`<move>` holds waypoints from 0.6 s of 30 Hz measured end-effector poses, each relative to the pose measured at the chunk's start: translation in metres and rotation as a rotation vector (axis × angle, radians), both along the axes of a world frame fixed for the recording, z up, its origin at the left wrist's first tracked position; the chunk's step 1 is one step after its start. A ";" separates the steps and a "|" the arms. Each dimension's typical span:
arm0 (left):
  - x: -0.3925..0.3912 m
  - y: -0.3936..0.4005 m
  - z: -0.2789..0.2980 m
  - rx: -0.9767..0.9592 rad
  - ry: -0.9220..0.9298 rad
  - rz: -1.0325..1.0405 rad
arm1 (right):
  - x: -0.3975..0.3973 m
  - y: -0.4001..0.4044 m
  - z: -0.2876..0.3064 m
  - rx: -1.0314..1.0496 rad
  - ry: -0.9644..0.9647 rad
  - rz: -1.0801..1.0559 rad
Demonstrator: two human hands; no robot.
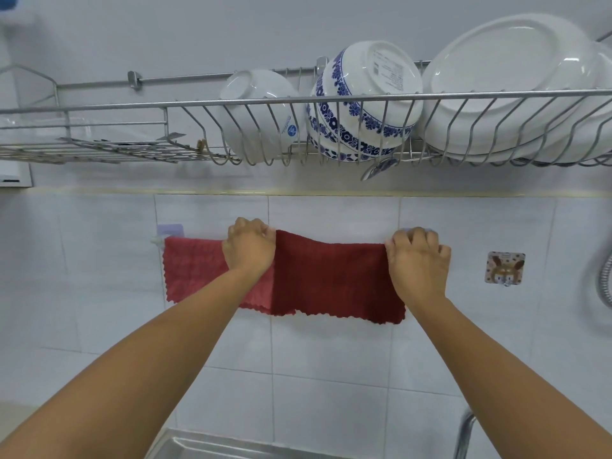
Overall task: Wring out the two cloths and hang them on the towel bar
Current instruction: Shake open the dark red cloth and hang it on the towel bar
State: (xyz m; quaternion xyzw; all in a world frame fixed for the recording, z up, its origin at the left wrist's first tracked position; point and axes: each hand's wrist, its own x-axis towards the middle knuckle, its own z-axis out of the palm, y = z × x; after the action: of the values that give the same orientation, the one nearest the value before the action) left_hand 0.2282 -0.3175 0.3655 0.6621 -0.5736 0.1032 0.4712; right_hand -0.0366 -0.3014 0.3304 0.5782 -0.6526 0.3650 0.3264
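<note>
Two cloths hang side by side over the towel bar (158, 240) on the tiled wall. The lighter pink-red cloth (195, 270) is on the left, draped flat. The darker red cloth (334, 279) is to its right and overlaps the pink one's right edge. My left hand (249, 247) grips the dark cloth's top left corner at the bar. My right hand (418, 260) grips its top right corner, over the bar's right end. The bar itself is mostly hidden under the cloths; only its left end and mount show.
A wire dish rack (298, 104) hangs just above, holding a white bowl (261, 107), a blue-patterned bowl (364, 101) and large white plates (510, 87). A sticker hook (504, 268) and a metal hose (606, 279) are on the right. The sink rim (205, 445) and a tap (465, 432) lie below.
</note>
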 end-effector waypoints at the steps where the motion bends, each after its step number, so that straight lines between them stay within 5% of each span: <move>1: -0.001 0.000 0.000 0.008 -0.023 0.008 | 0.000 0.000 -0.001 -0.007 -0.007 0.007; 9: -0.012 0.001 -0.025 -0.154 -0.508 -0.053 | 0.010 0.006 -0.012 -0.025 -0.086 0.033; 18: -0.012 -0.001 -0.005 -0.224 -0.514 -0.063 | 0.001 0.010 -0.019 -0.024 -0.081 0.081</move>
State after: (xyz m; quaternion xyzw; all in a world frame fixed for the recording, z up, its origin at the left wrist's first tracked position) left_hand 0.2162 -0.3181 0.3604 0.5399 -0.6796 0.3158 0.3834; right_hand -0.0358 -0.2915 0.3115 0.5850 -0.6369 0.4088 0.2915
